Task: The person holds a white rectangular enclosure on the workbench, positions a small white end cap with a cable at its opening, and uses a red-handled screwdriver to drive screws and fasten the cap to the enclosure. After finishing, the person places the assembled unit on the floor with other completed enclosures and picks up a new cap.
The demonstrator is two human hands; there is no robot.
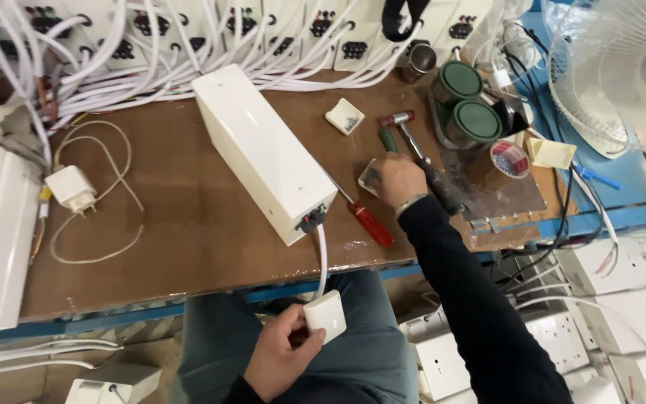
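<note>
Both hands busy at the bench (188,224).

Our left hand (278,359) closed around a small white plug (326,314) below the bench edge, its stiff cord running up to the long cream box (263,150); it looked light, hard, best gripped by its sides. Our right hand (400,179) curled over a small tray (370,176); whether it gripped anything, we could not tell.

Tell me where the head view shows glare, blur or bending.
Head view: glare streaks the long white box; the fan washes out pale; the right hand and left hand are slightly soft; bench edge bows from lens distortion.
</note>
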